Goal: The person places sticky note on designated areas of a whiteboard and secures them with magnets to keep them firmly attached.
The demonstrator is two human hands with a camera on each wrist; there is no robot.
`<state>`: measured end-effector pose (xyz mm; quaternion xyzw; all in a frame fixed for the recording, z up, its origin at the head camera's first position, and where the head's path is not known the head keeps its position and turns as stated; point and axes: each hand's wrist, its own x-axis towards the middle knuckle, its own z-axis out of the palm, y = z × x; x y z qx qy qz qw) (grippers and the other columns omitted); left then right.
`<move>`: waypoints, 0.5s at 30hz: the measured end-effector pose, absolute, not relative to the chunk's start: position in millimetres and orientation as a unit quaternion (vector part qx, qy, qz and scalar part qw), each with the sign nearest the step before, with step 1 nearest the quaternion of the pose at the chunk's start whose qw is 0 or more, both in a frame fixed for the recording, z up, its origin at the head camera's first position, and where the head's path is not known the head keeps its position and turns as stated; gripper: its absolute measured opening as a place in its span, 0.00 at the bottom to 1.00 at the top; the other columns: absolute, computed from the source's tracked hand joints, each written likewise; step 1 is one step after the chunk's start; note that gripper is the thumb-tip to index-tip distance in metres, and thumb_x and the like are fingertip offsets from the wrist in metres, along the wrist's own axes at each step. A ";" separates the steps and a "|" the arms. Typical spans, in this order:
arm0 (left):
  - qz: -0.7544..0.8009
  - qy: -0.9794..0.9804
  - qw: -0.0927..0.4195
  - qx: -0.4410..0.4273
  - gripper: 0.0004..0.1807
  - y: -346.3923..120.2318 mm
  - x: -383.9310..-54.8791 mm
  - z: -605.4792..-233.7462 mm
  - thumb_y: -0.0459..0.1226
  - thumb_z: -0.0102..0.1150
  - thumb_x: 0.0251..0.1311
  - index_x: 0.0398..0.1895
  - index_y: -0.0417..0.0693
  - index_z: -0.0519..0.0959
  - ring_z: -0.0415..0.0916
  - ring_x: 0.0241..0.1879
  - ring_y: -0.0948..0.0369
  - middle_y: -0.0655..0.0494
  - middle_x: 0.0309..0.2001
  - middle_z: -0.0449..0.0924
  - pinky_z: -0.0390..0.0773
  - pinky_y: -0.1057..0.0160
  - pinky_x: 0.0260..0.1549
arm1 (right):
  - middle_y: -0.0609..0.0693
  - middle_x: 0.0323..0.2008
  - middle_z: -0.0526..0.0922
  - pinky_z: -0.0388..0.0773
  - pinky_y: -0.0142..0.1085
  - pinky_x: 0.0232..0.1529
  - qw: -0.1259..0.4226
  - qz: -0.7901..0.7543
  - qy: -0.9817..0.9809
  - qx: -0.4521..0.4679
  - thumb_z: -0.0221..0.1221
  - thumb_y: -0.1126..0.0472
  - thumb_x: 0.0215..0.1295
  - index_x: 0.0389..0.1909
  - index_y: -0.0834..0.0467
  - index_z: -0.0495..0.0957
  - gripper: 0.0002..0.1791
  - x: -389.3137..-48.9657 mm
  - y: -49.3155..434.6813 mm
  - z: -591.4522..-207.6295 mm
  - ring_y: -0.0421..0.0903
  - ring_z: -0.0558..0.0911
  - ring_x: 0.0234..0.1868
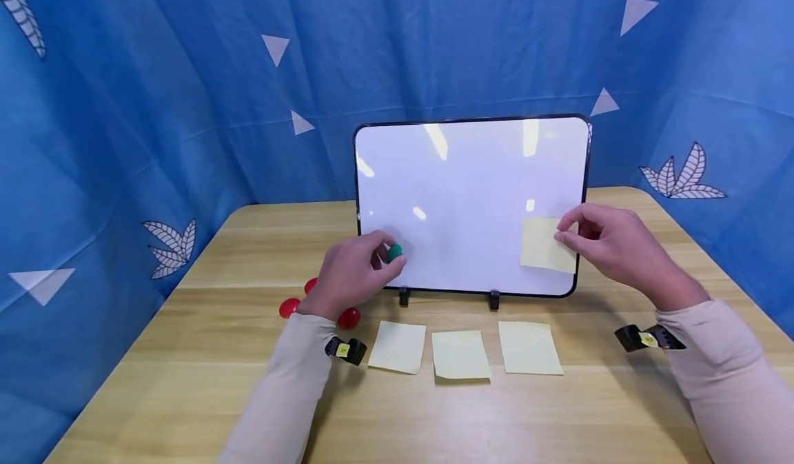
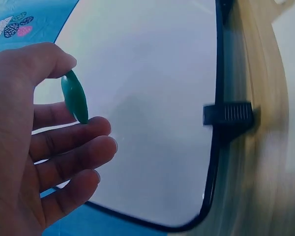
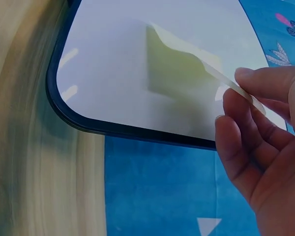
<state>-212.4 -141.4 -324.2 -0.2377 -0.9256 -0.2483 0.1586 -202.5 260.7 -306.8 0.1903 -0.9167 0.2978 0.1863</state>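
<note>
A black-framed whiteboard (image 1: 459, 174) stands upright on small black feet. In front of its lower left part my left hand (image 1: 360, 267) pinches a round green magnet (image 2: 75, 97) between thumb and fingers, seen edge-on in the left wrist view. At the board's lower right, my right hand (image 1: 614, 247) holds a pale yellow sticky note (image 1: 542, 245) by its right edge. The right wrist view shows that note curling away from the board, with thumb and forefinger on its edge; whether its far side touches the board I cannot tell.
Three pale sticky notes, on the left (image 1: 398, 347), in the middle (image 1: 460, 355) and on the right (image 1: 530, 348), lie on the wooden table (image 1: 186, 381). Several red magnets (image 1: 289, 307) lie by my left wrist. A blue patterned curtain (image 1: 205, 71) hangs behind.
</note>
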 end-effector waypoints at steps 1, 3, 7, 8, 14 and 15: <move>-0.248 -0.925 0.158 -0.242 0.14 -138.1 -213.1 -323.9 0.49 0.68 0.59 0.43 0.53 0.82 0.74 0.27 0.67 0.66 0.29 0.79 0.76 0.64 0.28 | 0.47 0.22 0.73 0.66 0.34 0.22 0.193 0.296 -0.915 0.193 0.68 0.65 0.63 0.38 0.54 0.83 0.05 -202.4 261.2 -308.1 0.45 0.70 0.23; -0.251 -0.922 0.156 -0.249 0.14 -131.6 -214.0 -322.9 0.50 0.67 0.60 0.43 0.53 0.82 0.74 0.28 0.67 0.66 0.29 0.79 0.76 0.64 0.28 | 0.46 0.21 0.73 0.66 0.33 0.22 0.207 0.293 -0.913 0.196 0.68 0.65 0.62 0.37 0.54 0.84 0.05 -202.3 261.6 -310.3 0.44 0.70 0.23; -0.261 -0.917 0.152 -0.260 0.14 -119.3 -214.8 -320.7 0.51 0.64 0.62 0.43 0.54 0.81 0.74 0.28 0.68 0.67 0.29 0.78 0.76 0.65 0.29 | 0.46 0.23 0.75 0.67 0.30 0.24 0.233 0.288 -0.906 0.202 0.68 0.67 0.61 0.39 0.56 0.85 0.06 -203.8 261.1 -312.6 0.44 0.71 0.25; -0.264 -0.916 0.150 -0.263 0.14 -116.0 -214.9 -320.1 0.51 0.64 0.63 0.43 0.54 0.81 0.74 0.28 0.68 0.67 0.29 0.78 0.76 0.64 0.29 | 0.46 0.24 0.75 0.67 0.29 0.24 0.237 0.287 -0.906 0.203 0.68 0.67 0.61 0.39 0.56 0.85 0.07 -204.1 261.1 -312.5 0.44 0.71 0.25; -0.268 -0.913 0.137 -0.277 0.13 -98.8 -216.2 -319.5 0.52 0.61 0.65 0.43 0.56 0.81 0.74 0.28 0.69 0.69 0.29 0.78 0.75 0.64 0.29 | 0.47 0.30 0.79 0.70 0.24 0.30 0.244 0.283 -0.905 0.205 0.65 0.69 0.63 0.43 0.58 0.85 0.09 -205.2 261.4 -310.7 0.44 0.75 0.29; -0.267 -0.912 0.135 -0.279 0.13 -96.9 -216.6 -320.1 0.52 0.61 0.65 0.43 0.57 0.81 0.74 0.28 0.69 0.69 0.29 0.78 0.75 0.64 0.29 | 0.48 0.30 0.80 0.71 0.22 0.31 0.245 0.283 -0.904 0.205 0.64 0.69 0.63 0.43 0.59 0.85 0.09 -205.4 261.2 -310.5 0.44 0.75 0.30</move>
